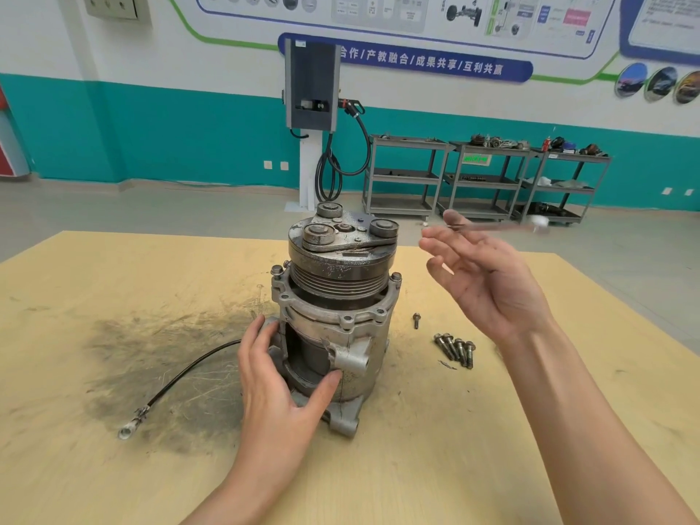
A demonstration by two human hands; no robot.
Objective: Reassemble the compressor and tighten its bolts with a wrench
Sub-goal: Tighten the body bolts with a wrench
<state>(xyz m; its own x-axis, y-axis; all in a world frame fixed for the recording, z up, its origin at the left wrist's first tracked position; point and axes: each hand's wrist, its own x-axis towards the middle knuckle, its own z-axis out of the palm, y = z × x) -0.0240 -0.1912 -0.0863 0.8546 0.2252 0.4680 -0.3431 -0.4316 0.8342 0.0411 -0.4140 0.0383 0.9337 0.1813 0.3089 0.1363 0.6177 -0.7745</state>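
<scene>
The grey metal compressor (pixel 333 320) stands upright on the yellow table (pixel 435 467), pulley and clutch plate (pixel 341 240) on top. My left hand (pixel 276 388) grips its lower body, fingers round the left side and thumb across the front. My right hand (pixel 481 274) is raised to the right of the pulley, palm facing left. Between its thumb and fingers it pinches a thin, motion-blurred metal tool (pixel 503 226), apparently the wrench. Two bolts sit in the upper flange, one on the left (pixel 276 270) and one on the right (pixel 396 276). Several loose bolts (pixel 456 350) lie right of the compressor, with a single bolt (pixel 416 320) nearer it.
A black cable with a ring terminal (pixel 128 430) trails from the compressor over a dark greasy smear (pixel 151 365) on the left of the table. Beyond the table stand a charging post (pixel 310 108) and grey shelf trolleys (pixel 485 180) along the wall.
</scene>
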